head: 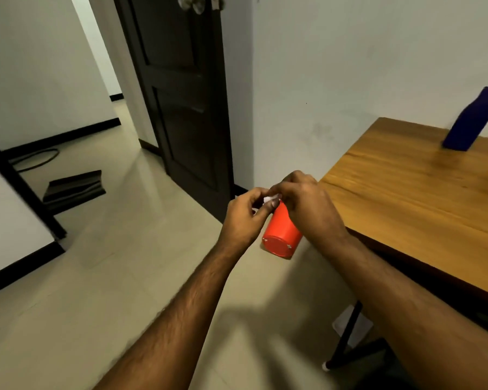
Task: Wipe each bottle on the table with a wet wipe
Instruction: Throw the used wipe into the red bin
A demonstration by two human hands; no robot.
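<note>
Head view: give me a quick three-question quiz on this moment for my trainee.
1. True or false: the red bottle stands upright on the table.
2. What shows between the fingertips of the left hand and the right hand?
A. a white wipe
B. a yellow sponge
C. a metal spoon
3. Fill in: the bottle standing on the table near the wall is ____ in colour.

Key
1. False: it is held in the air beside the table, its base facing the camera.
2. A
3. Blue: the blue bottle.
</note>
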